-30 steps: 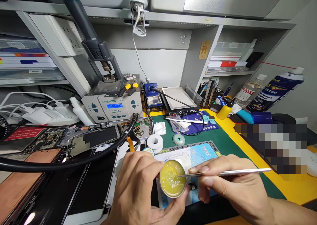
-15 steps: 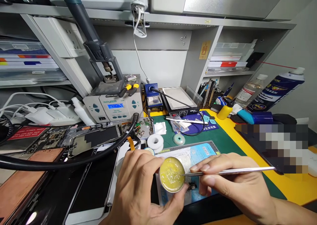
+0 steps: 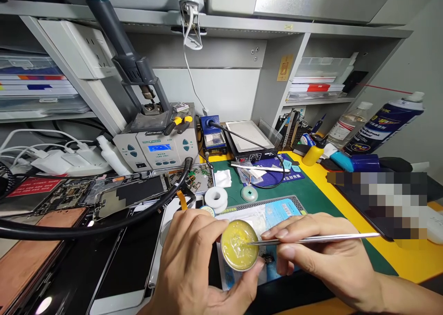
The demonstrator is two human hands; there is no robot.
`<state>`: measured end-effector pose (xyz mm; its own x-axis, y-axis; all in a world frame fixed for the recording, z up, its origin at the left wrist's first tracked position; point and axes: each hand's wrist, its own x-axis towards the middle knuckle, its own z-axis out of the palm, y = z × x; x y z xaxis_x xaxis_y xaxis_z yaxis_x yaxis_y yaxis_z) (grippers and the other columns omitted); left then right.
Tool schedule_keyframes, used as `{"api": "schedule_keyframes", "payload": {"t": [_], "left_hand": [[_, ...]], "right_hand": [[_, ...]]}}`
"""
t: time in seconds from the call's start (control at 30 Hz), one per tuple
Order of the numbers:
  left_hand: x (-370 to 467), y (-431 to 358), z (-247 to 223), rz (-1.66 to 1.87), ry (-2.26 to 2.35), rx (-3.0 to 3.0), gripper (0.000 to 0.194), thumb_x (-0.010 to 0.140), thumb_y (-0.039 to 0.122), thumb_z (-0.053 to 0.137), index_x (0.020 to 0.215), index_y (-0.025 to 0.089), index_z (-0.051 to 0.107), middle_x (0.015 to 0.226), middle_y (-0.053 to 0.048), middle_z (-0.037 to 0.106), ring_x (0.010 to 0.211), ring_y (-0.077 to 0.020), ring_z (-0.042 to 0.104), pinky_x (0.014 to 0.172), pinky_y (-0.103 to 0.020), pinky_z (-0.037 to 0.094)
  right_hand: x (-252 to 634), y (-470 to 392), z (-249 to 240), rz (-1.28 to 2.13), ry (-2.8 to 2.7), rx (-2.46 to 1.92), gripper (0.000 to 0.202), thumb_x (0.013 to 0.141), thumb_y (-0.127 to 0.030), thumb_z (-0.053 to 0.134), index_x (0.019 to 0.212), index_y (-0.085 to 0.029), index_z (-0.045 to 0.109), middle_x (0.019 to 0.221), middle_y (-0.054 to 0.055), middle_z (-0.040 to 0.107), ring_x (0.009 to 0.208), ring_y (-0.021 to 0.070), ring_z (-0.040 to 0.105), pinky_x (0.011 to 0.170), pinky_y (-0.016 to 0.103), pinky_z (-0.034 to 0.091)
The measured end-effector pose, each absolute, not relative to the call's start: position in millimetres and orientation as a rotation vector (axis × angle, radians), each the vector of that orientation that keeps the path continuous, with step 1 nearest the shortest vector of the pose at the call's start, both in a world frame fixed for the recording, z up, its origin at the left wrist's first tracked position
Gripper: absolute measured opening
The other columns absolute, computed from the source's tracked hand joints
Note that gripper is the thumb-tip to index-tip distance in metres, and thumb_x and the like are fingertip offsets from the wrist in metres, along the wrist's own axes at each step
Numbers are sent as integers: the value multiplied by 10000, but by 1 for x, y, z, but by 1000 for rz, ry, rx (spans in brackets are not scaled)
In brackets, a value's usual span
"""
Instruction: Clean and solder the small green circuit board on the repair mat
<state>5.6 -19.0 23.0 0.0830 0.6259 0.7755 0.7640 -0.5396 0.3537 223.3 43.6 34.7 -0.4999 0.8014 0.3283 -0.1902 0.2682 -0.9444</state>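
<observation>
My left hand (image 3: 200,259) grips a small round tin of yellow flux paste (image 3: 239,255) by its rim, between fingers and thumb. The tin is tilted so that its glossy, scraped paste faces me. In my right hand (image 3: 321,250) are slim metal tweezers (image 3: 311,238), pinched between thumb and fingers. Their fine dark tip points left and touches the paste near the middle of the tin. Below the hands lies a blue and white packet (image 3: 285,208), with a small dark component (image 3: 267,258) on it, partly hidden by my fingers.
A hot air station (image 3: 157,151) stands behind on the left, its black hose (image 3: 104,229) crossing over phones and boards. A white spool (image 3: 216,198), a toothbrush (image 3: 259,168) and a heating plate (image 3: 247,137) lie beyond. Bottles and a spray can (image 3: 384,125) stand at the right.
The tweezers' tip has moved slightly left, further over the paste. The tin now faces me a little more fully. Both hands keep their holds, and the view has shifted slightly.
</observation>
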Motion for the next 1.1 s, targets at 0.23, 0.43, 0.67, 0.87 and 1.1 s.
{"api": "schedule_keyframes", "payload": {"t": [0.23,0.43,0.67,0.87,1.1], "left_hand": [[7,-16,22,-1495,-1441,-2185,391,709,145,799,1046,109,604,887,-78,614,860,-212,550,761,-417,507],[7,-19,23,-1502,-1427,-2170,388,711,140,798,1044,112,601,875,-72,607,851,-210,544,750,-413,499],[7,-18,21,-1489,-1423,-2167,392,720,179,804,1047,119,595,873,-71,603,852,-214,539,751,-414,499],[7,-18,21,-1481,-1419,-2170,396,719,178,803,1051,121,594,877,-71,604,852,-217,539,753,-416,495],[7,-17,20,-1492,-1416,-2171,398,709,167,806,1044,113,598,878,-75,605,857,-217,542,760,-418,494]], "right_hand": [[223,45,34,1366,-1680,-582,394,811,-54,787,1034,-376,829,992,20,840,546,151,761,522,220,657],[224,45,34,1361,-1706,-584,392,819,-62,781,1039,-383,826,988,16,840,549,147,760,530,220,651],[224,45,31,1342,-1710,-611,343,814,-70,785,1011,-346,837,974,40,841,533,152,754,509,217,647],[224,44,31,1297,-1745,-589,349,813,-61,782,1022,-333,838,969,47,842,527,149,747,503,215,645],[226,45,30,1257,-1801,-564,396,819,-43,768,1061,-351,828,994,24,840,538,134,742,514,202,641]]}}
